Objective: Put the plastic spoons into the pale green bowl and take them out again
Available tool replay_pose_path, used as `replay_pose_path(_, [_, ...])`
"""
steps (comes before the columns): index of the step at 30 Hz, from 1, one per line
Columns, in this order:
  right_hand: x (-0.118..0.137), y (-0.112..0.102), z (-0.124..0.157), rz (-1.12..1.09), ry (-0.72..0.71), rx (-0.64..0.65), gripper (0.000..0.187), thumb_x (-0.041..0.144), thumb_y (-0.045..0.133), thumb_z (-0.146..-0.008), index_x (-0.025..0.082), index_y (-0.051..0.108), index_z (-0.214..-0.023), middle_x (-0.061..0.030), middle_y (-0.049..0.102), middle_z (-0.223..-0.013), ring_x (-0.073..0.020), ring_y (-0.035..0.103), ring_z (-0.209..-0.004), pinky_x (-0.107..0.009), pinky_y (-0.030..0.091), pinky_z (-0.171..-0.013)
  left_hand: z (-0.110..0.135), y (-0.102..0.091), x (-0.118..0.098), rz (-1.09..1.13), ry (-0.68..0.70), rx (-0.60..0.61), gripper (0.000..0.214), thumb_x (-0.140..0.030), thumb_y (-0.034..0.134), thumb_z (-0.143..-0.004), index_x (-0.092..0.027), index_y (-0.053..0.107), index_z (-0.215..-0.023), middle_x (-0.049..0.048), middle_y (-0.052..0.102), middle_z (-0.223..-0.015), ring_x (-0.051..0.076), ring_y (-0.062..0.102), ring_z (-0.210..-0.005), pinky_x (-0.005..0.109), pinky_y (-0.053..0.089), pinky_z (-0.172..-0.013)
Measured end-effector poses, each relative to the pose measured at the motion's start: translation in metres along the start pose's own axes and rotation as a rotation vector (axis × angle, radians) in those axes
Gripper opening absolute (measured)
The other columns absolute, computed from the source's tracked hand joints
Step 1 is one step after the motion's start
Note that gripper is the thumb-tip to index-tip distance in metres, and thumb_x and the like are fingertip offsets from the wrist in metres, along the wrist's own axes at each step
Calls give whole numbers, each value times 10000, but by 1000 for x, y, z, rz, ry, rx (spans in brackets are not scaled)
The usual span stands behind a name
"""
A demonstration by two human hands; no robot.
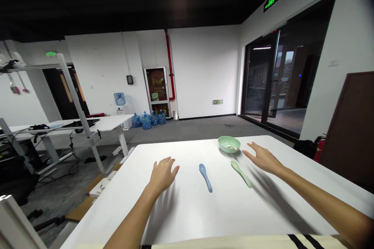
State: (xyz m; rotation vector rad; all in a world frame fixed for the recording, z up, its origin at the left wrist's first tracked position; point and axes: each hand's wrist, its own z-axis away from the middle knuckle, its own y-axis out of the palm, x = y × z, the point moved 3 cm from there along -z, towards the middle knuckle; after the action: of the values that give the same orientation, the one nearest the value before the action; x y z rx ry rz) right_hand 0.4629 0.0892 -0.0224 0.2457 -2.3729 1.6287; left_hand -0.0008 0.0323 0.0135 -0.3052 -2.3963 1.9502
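In the head view, the green bowl (224, 148) sits upright at the far edge of the white table (187, 210), right of the frame's centre. It stands on its base, mouth up, which I think is why the pale thing (233, 147) inside stays put; that could be a spoon, but it is too small to tell. The blue spoon (205, 177) lies at the frame's lower centre, the green spoon (241, 174) to its right, below the bowl. Both handles point towards the bottom of the frame, so they probably suit my reach, and the gap between them should let either be taken alone.

My left hand (163, 174), left of the blue spoon, has its fingers loosely spread and holds nothing; its shadow suggests it hovers. My right hand (261, 157), right of the bowl, is spread too and empty, thumb near the rim; I cannot tell whether they touch.
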Motion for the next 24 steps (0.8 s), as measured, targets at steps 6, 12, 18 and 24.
replay_pose_path(6, [-7, 21, 13, 37, 15, 70, 794, 653, 413, -997, 130, 496, -1588, -192, 422, -1670, -369, 435, -1525, -524, 410, -1218, 0, -2, -1, -1, -3, 14, 456, -433, 421, -1066, -256, 631, -1430, 123, 578, -1582, 304, 515, -1484, 588, 345, -1242])
replay_pose_path(12, [-7, 23, 19, 49, 8, 100, 795, 654, 404, -1004, 142, 472, -1609, -172, 421, -1675, -349, 444, -1523, -489, 400, -1231, -1, -1, -1, 1, -2, 20, 460, -435, 416, -1065, -264, 624, -1438, 117, 570, -1590, 303, 504, -1493, 597, 340, -1243])
replay_pose_path(18, [-3, 18, 22, 43, 22, 132, 790, 645, 396, -1011, 136, 465, -1612, -177, 416, -1677, -339, 447, -1522, -478, 395, -1233, -1, -1, -2, -4, -3, 27, 479, -439, 409, -1065, -239, 617, -1448, 130, 558, -1598, 312, 509, -1487, 613, 340, -1240])
replay_pose_path(24, [-2, 18, 23, 28, 32, 135, 772, 634, 409, -1010, 139, 483, -1598, -177, 445, -1661, -341, 452, -1519, -475, 400, -1225, -2, 0, -1, -3, 2, 22, 486, -441, 402, -1059, -235, 624, -1440, 133, 569, -1588, 315, 517, -1478, 613, 348, -1234])
